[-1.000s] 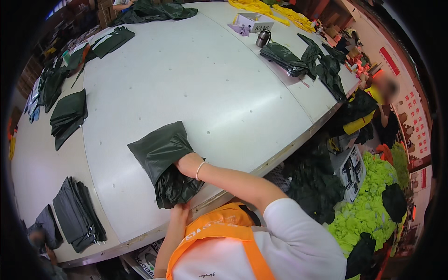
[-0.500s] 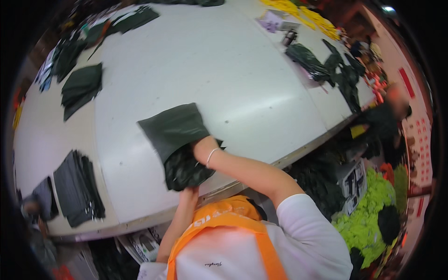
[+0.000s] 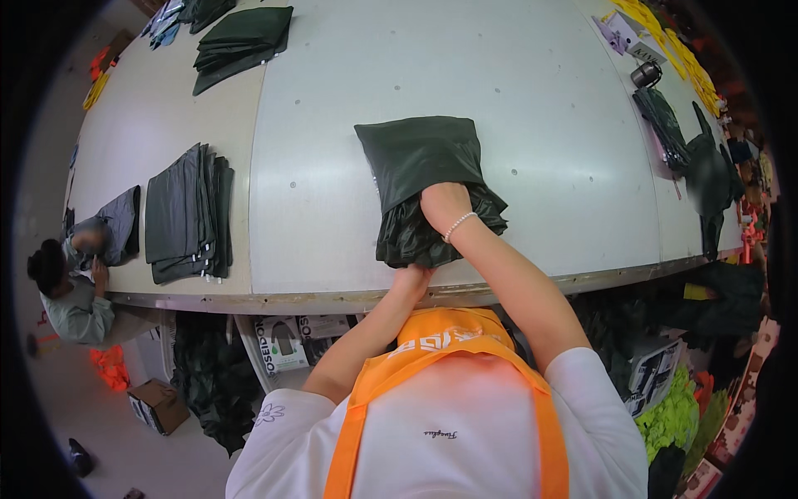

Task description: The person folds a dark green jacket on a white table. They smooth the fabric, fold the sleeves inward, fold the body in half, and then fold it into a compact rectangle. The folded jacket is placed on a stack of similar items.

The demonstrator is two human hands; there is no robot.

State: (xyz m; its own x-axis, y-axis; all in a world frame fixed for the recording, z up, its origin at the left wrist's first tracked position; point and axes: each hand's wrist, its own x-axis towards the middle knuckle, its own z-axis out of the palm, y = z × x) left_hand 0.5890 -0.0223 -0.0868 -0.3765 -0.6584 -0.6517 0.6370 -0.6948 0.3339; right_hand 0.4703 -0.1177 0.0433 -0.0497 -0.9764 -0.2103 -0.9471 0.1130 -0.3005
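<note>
A dark green pouch (image 3: 420, 150) of smooth sheet material lies on the white table in front of me, its mouth toward me. Crumpled, shiny dark green fabric (image 3: 407, 237) bulges out of that mouth. My right hand (image 3: 445, 206), with a beaded bracelet at the wrist, is pushed into the opening on top of the fabric. Its fingers are hidden inside. From below, my left hand (image 3: 413, 276) reaches under the near edge of the bundle, by the table edge. The fabric covers its fingers.
Stacks of folded dark green pieces (image 3: 187, 216) lie left, and another pile (image 3: 245, 41) far left. A co-worker (image 3: 71, 291) handles grey fabric at the left edge. Right stand a dark cup (image 3: 646, 75) and a black hanging garment (image 3: 711, 183). Bright green fabric (image 3: 672, 416) is heaped below right.
My view has swung, so the table looks level and the co-worker at left shows more. Both hands stay at the bundle, the right one still in the pouch mouth.
</note>
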